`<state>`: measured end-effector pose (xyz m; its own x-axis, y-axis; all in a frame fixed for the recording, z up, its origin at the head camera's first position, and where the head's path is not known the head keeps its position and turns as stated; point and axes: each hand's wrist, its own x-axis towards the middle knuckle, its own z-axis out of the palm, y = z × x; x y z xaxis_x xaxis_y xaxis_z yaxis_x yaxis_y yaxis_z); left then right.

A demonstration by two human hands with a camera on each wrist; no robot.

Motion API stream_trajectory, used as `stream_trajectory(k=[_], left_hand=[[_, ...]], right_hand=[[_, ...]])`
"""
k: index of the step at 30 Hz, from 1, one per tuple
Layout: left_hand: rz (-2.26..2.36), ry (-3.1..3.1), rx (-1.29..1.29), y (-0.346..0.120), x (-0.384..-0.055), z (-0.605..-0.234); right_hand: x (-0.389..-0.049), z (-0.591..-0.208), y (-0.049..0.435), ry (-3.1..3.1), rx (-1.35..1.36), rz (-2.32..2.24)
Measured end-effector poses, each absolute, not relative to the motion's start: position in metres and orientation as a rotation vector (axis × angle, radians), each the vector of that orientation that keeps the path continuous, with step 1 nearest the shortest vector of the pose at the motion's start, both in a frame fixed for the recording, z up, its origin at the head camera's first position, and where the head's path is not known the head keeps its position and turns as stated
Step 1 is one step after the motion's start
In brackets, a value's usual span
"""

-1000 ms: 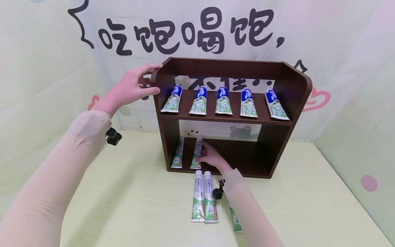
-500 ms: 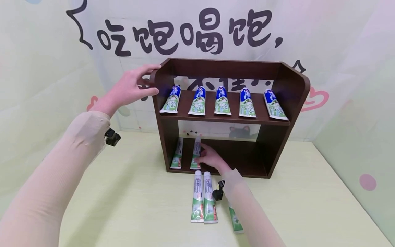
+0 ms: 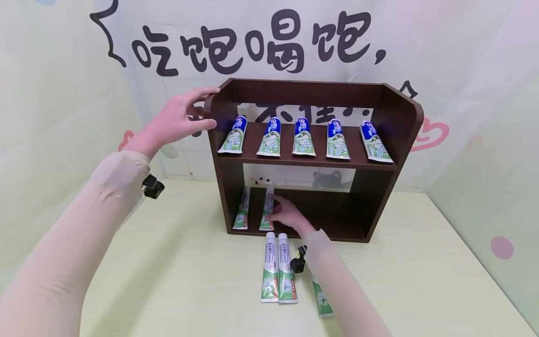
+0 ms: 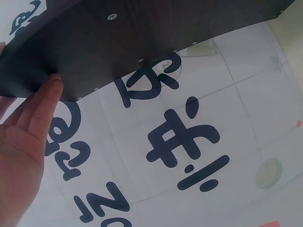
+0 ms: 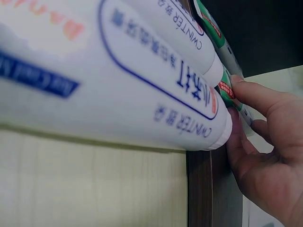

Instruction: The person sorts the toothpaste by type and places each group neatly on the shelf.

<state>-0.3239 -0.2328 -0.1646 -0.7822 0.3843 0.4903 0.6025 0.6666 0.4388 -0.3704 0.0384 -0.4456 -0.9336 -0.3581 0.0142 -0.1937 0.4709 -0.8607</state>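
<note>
A dark brown two-tier shelf [image 3: 311,161] stands on the table. My left hand [image 3: 177,117] holds its left side panel near the top, thumb at the front edge. On the lower tier, my right hand [image 3: 288,214] pinches a green-and-white toothpaste tube [image 3: 267,210], which lies cap toward the back. Left of it lies a similar tube [image 3: 242,210]. Just in front of the shelf, two more white-and-green tubes, one on the left [image 3: 270,269] and one on the right [image 3: 287,271], lie side by side. Another tube [image 3: 322,299] is partly hidden under my right forearm.
Several blue-and-green toothpaste tubes [image 3: 303,138] are spaced along the upper tier. The pale wooden table [image 3: 421,281] extends around the shelf. A printed cloth backdrop [image 3: 126,93] with large black characters hangs behind it.
The head view shifts slightly. Both hands and the tubes stay almost in place, with the right hand still on the same tube.
</note>
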Motion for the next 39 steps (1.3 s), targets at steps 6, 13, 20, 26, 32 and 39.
stream_trajectory(k=[6, 13, 20, 26, 32, 39], left_hand=[[-0.828, -2.534, -0.774, -0.233, -0.324, -0.164], [-0.812, -2.544, -0.776, -0.235, -0.323, -0.165], [-0.822, -2.534, -0.773, -0.235, -0.323, -0.165], [-0.83, -2.543, -0.786, -0.235, -0.324, -0.164], [-0.814, -2.543, -0.791, -0.234, -0.324, -0.165], [-0.841, -2.529, -0.798, -0.235, -0.326, -0.166]], right_hand=[[-0.37, -0.443, 0.038, 2.539, -0.49, -1.464], [-0.366, -0.442, 0.035, 2.568, -0.446, -1.441], [-0.364, -0.441, 0.034, 2.605, -0.435, -1.395], [-0.364, -0.442, 0.035, 2.603, -0.433, -1.391], [-0.365, -0.443, 0.035, 2.624, -0.438, -1.395], [-0.357, -0.435, 0.045, 2.636, -0.444, -1.41]])
